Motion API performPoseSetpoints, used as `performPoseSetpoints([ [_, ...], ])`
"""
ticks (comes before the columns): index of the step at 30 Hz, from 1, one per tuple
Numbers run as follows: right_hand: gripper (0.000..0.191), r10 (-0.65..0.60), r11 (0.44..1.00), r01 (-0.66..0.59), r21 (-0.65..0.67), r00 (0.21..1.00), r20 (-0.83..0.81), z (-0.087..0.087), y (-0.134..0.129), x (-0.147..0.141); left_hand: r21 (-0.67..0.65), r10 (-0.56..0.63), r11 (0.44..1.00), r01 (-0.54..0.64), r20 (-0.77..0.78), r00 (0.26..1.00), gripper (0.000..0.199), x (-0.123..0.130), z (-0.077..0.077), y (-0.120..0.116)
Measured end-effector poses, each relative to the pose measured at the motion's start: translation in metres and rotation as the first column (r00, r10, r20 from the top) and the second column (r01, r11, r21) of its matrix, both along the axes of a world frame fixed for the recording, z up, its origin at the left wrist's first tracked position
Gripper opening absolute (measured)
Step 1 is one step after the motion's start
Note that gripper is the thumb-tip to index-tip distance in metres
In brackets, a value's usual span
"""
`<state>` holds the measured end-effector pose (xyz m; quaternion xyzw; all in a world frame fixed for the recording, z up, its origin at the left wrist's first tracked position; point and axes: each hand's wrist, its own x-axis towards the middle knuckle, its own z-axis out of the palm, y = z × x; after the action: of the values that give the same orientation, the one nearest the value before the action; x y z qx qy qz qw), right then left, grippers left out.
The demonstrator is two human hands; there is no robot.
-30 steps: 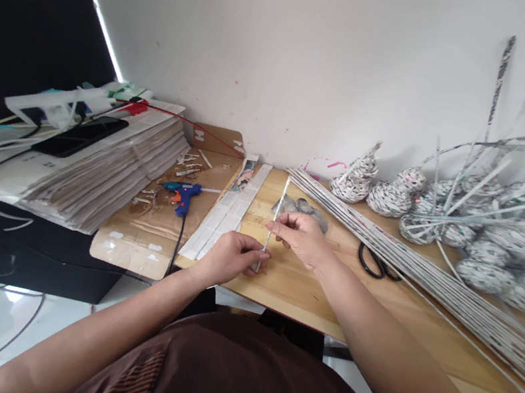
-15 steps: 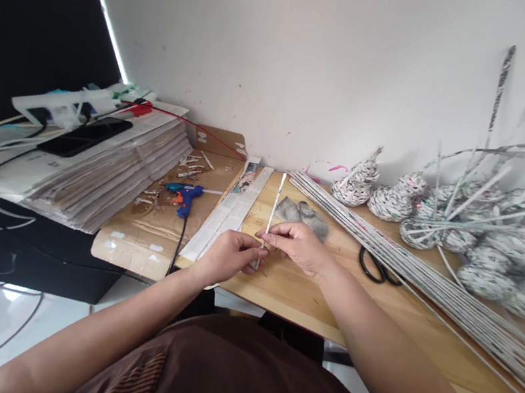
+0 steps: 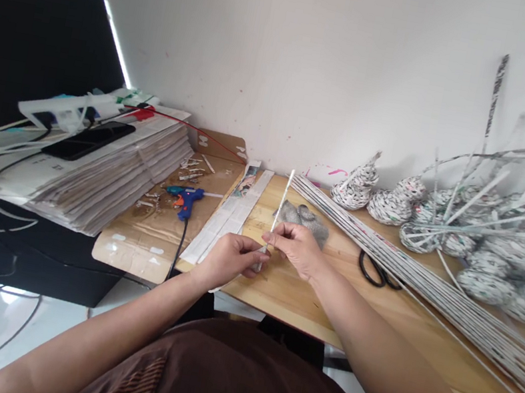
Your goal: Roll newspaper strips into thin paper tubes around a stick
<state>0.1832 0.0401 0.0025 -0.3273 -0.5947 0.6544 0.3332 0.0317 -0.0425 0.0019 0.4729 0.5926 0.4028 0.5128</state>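
Stick [image 3: 282, 201]: thin paper tube, in both hands over the front of the table [image 3: 294, 304], far end angled toward the wall [image 3: 267, 55].
Left hand [image 3: 229, 260]: pinching near end of stick, thumb on top; fingers below partly hidden.
Right hand [image 3: 295, 246]: thumb and fingertips grasping stick a bit farther up, just beside left hand.
Front edge: runs close to the body; left hand near it, right forearm crosses it.
Open room: bare wood right of the hands, up to the bundle [image 3: 397, 264]; narrower gap between stick and strips [image 3: 225, 217].
Blocking right: bundle lies diagonally from near wall to right front; scissors [image 3: 384, 277] beside it, only black handles visible.
Beyond right hand: grey item [image 3: 317, 225], type unclear, partly covered by hand.
Back right: woven pieces [image 3: 352, 189], crowded, long ends sticking out.
Left: strips flat, then cardboard [image 3: 130, 256] with glue gun [image 3: 186, 200]; cord [image 3: 181, 243] runs to front edge.
Far left: paper stack [image 3: 117, 181], phone [image 3: 88, 140] and power strip [image 3: 69, 111] on top.
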Motion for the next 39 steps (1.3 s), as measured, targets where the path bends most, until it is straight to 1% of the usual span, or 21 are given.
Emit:
performPoseSetpoints([
  [1, 0.034, -0.026, 1.0, 0.027, 0.002, 1.0, -0.008, 0.001, 0.0, 0.0, -0.006, 0.01, 1.0, -0.01, -0.005, 1.0, 0.017, 0.0, 0.0, 0.0],
  [2, 0.034, -0.021, 1.0, 0.022, 0.003, 1.0, -0.009, 0.001, 0.001, 0.001, -0.009, 0.019, 1.0, -0.019, -0.009, 1.0, 0.017, 0.0, -0.001, 0.0],
  [5, 0.031, 0.097, 0.995, -0.097, -0.003, 0.995, 0.01, 0.002, 0.001, 0.001, 0.0, 0.029, 1.0, -0.029, -0.013, 0.999, 0.018, -0.001, -0.002, 0.0],
  [6, 0.031, 0.119, 0.993, -0.119, -0.003, 0.993, 0.013, 0.001, 0.001, 0.001, 0.005, 0.027, 1.0, -0.027, -0.011, 1.0, 0.019, -0.001, -0.003, -0.001],
  [7, 0.032, 0.114, 0.994, -0.114, -0.002, 0.993, 0.012, 0.0, 0.001, 0.001, 0.009, 0.021, 1.0, -0.021, -0.01, 1.0, 0.019, -0.001, -0.003, -0.001],
  [11, 0.038, -0.024, 1.0, 0.024, 0.001, 1.0, -0.005, -0.003, 0.001, -0.001, 0.014, 0.0, 1.0, 0.001, -0.026, 1.0, 0.02, 0.0, -0.004, -0.003],
  [12, 0.038, -0.025, 1.0, 0.025, -0.002, 1.0, -0.003, -0.003, 0.001, -0.001, 0.015, -0.003, 1.0, 0.004, -0.031, 1.0, 0.02, 0.0, -0.004, -0.003],
  [15, 0.035, 0.085, 0.996, -0.085, -0.011, 0.996, 0.016, -0.001, 0.0, -0.001, 0.019, -0.011, 1.0, 0.012, -0.024, 1.0, 0.021, 0.001, -0.003, -0.003],
  [16, 0.035, 0.112, 0.994, -0.112, -0.011, 0.994, 0.016, -0.001, 0.0, -0.001, 0.016, -0.013, 1.0, 0.013, -0.019, 1.0, 0.021, 0.001, -0.003, -0.003],
  [17, 0.035, 0.113, 0.994, -0.113, -0.009, 0.994, 0.01, -0.001, 0.0, -0.001, 0.011, -0.014, 1.0, 0.014, -0.014, 1.0, 0.021, 0.001, -0.002, -0.003],
  [18, 0.036, 0.085, 0.996, -0.085, -0.006, 0.996, -0.001, -0.001, 0.0, -0.001, 0.006, -0.013, 1.0, 0.013, -0.012, 1.0, 0.021, 0.001, -0.002, -0.003],
  [20, 0.039, -0.01, 1.0, 0.01, 0.001, 1.0, -0.024, -0.001, 0.0, -0.002, -0.001, -0.013, 1.0, 0.013, -0.014, 1.0, 0.022, 0.002, -0.001, -0.004],
  [21, 0.04, -0.039, 0.999, 0.039, 0.004, 0.999, -0.03, -0.001, 0.0, -0.002, -0.003, -0.015, 1.0, 0.015, -0.015, 1.0, 0.022, 0.002, -0.001, -0.004],
  [22, 0.04, -0.039, 0.999, 0.039, 0.006, 0.999, -0.031, -0.001, 0.0, -0.001, -0.003, -0.015, 1.0, 0.015, -0.016, 1.0, 0.023, 0.003, -0.001, -0.005],
  [25, 0.038, 0.063, 0.998, -0.063, -0.006, 0.998, -0.03, 0.001, 0.0, 0.0, -0.011, -0.01, 1.0, 0.009, -0.022, 1.0, 0.025, 0.002, -0.002, -0.005],
  [26, 0.038, 0.077, 0.997, -0.078, -0.017, 0.996, -0.038, 0.001, 0.0, 0.0, -0.013, -0.007, 1.0, 0.007, -0.026, 1.0, 0.025, 0.002, -0.002, -0.005],
  [27, 0.039, 0.064, 0.997, -0.066, -0.03, 0.997, -0.046, 0.001, 0.0, 0.0, -0.015, -0.006, 1.0, 0.005, -0.031, 1.0, 0.024, 0.002, -0.002, -0.005],
  [30, 0.043, -0.027, 0.998, 0.024, -0.059, 0.999, -0.044, 0.001, 0.0, -0.001, -0.013, -0.025, 1.0, 0.025, -0.06, 0.998, 0.024, 0.001, -0.003, -0.005],
  [33, 0.041, -0.049, 0.998, 0.048, -0.033, 0.998, -0.044, 0.004, 0.002, 0.0, -0.01, -0.064, 0.998, 0.063, -0.112, 0.992, 0.023, 0.001, -0.004, -0.007],
  [37, 0.038, -0.205, 0.978, 0.209, 0.011, 0.967, -0.149, 0.014, 0.01, 0.006, -0.027, -0.12, 0.993, 0.118, -0.156, 0.98, 0.022, -0.001, -0.004, -0.009],
  [39, 0.036, -0.235, 0.971, 0.239, 0.001, 0.954, -0.185, 0.018, 0.012, 0.009, -0.024, -0.146, 0.989, 0.144, -0.168, 0.975, 0.022, -0.001, -0.004, -0.009],
])
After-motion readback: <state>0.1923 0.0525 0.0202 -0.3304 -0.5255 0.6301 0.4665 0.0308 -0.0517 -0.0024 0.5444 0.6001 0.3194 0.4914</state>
